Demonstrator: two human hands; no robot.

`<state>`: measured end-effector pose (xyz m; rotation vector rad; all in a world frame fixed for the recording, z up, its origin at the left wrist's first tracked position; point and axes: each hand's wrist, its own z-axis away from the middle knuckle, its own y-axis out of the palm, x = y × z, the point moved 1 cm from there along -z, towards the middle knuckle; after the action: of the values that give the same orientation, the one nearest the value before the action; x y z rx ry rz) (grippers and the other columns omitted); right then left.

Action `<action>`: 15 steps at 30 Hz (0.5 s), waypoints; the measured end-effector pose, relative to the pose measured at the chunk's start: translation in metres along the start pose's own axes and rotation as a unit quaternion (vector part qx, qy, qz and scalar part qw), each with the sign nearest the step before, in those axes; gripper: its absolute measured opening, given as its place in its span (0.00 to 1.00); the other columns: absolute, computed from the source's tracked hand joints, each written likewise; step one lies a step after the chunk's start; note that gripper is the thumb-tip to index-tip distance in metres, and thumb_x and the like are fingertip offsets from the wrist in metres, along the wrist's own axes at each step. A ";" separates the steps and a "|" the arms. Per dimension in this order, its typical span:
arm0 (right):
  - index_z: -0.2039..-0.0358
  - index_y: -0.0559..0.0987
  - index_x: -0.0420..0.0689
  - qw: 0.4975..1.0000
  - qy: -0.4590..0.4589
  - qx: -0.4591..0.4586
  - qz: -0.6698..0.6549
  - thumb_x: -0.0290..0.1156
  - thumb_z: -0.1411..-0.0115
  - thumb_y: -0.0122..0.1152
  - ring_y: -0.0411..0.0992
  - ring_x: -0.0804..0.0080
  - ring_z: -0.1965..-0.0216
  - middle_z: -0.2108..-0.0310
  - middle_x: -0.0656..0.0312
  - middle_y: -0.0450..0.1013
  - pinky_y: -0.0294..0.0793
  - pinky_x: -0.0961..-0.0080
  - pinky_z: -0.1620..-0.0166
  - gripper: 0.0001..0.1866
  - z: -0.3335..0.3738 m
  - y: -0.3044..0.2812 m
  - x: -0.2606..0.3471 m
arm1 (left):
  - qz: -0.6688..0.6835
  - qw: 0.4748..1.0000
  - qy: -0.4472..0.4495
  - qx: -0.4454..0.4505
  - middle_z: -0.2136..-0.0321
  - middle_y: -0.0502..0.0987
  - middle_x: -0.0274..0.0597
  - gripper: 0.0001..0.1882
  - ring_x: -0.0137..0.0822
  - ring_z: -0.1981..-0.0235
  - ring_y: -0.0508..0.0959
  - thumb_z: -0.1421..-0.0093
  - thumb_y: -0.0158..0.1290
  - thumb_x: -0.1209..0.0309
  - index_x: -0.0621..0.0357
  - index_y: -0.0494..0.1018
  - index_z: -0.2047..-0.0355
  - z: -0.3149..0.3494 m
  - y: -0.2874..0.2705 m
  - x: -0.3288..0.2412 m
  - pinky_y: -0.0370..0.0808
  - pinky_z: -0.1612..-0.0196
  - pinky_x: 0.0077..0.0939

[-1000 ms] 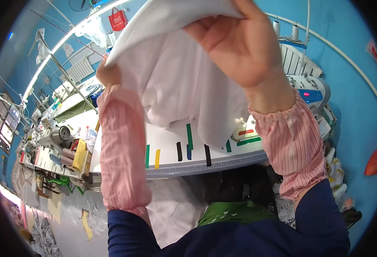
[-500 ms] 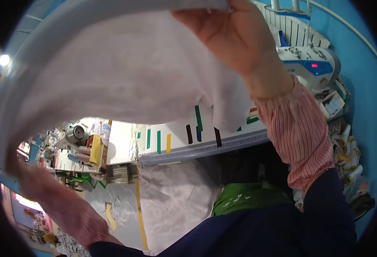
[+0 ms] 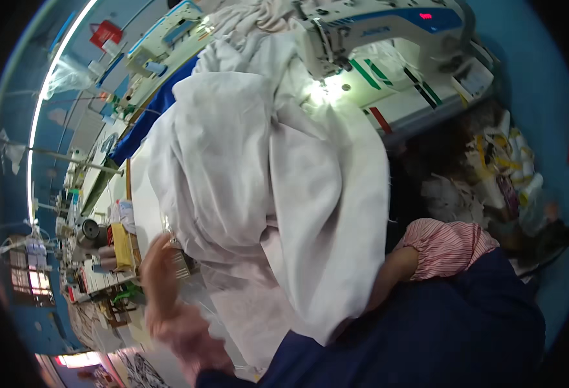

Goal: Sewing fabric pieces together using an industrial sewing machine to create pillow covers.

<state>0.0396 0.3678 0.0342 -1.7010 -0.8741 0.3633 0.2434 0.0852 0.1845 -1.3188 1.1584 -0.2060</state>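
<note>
A large piece of white fabric (image 3: 226, 149) lies heaped over the sewing table, and its near part hangs down toward my body. At its left edge is my left hand (image 3: 158, 275), smeared by motion; whether it touches the cloth is unclear. My right hand (image 3: 391, 275) is at the fabric's lower right edge, its fingers hidden behind the cloth. Striped pink sleeve covers are on both forearms. Beyond the fabric stands a white and blue sewing machine (image 3: 388, 32), its lamp shining on the cloth near the needle.
Coloured tape strips (image 3: 380, 119) mark the machine bed. A small white box (image 3: 473, 81) sits at its right end. Fabric scraps (image 3: 507, 161) are piled below on the right. Another sewing machine (image 3: 168, 32) stands far left, and a yellow block (image 3: 121, 246) lies on a neighbouring table.
The raised fabric has come down over the table and toward my body. Both hands have dropped, the left moving inward. My view has shifted, bringing the machine's needle area into sight.
</note>
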 end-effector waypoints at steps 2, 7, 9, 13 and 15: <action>0.50 0.77 0.41 0.955 0.064 -0.007 -0.289 0.39 0.35 0.57 0.70 0.58 0.49 0.51 0.50 0.74 0.68 0.68 0.44 0.18 0.000 -0.034 -0.008 | 0.014 0.967 0.218 0.132 0.52 0.77 0.52 0.17 0.47 0.51 0.77 0.39 0.49 0.83 0.64 0.72 0.49 -0.088 0.091 -0.053 0.72 0.49 0.30; 0.53 0.79 0.40 0.858 0.066 -0.170 -0.480 0.39 0.37 0.61 0.74 0.58 0.54 0.56 0.52 0.76 0.72 0.69 0.49 0.18 0.035 -0.038 0.010 | -0.122 0.964 0.056 0.231 0.42 0.69 0.48 0.25 0.48 0.44 0.72 0.37 0.50 0.55 0.48 0.69 0.42 -0.214 0.228 -0.005 0.68 0.42 0.36; 0.56 0.80 0.39 0.810 0.130 -0.115 -0.560 0.39 0.37 0.61 0.76 0.58 0.58 0.61 0.53 0.78 0.75 0.70 0.53 0.17 0.035 -0.065 0.011 | -0.228 0.957 0.158 0.081 0.36 0.62 0.51 0.31 0.51 0.38 0.66 0.38 0.46 0.45 0.44 0.66 0.38 -0.237 0.177 0.098 0.62 0.37 0.37; 0.53 0.77 0.39 0.710 0.338 -0.171 -0.594 0.37 0.40 0.66 0.73 0.71 0.54 0.57 0.57 0.77 0.70 0.76 0.48 0.20 0.018 -0.023 -0.005 | -0.282 0.952 0.046 0.114 0.36 0.61 0.52 0.32 0.51 0.36 0.61 0.36 0.44 0.45 0.48 0.65 0.38 -0.231 0.117 0.171 0.56 0.34 0.38; 0.53 0.77 0.39 0.663 0.316 -0.140 -0.664 0.37 0.41 0.66 0.72 0.72 0.53 0.57 0.58 0.76 0.69 0.77 0.48 0.20 0.017 -0.017 0.000 | -0.318 0.938 -0.045 0.127 0.35 0.60 0.54 0.32 0.52 0.34 0.58 0.35 0.42 0.45 0.50 0.64 0.37 -0.213 0.100 0.195 0.52 0.33 0.38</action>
<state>0.0219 0.3812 0.0445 -0.8748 -1.3820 -1.3395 0.1291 -0.1557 0.0355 -1.4143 0.5692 -0.7346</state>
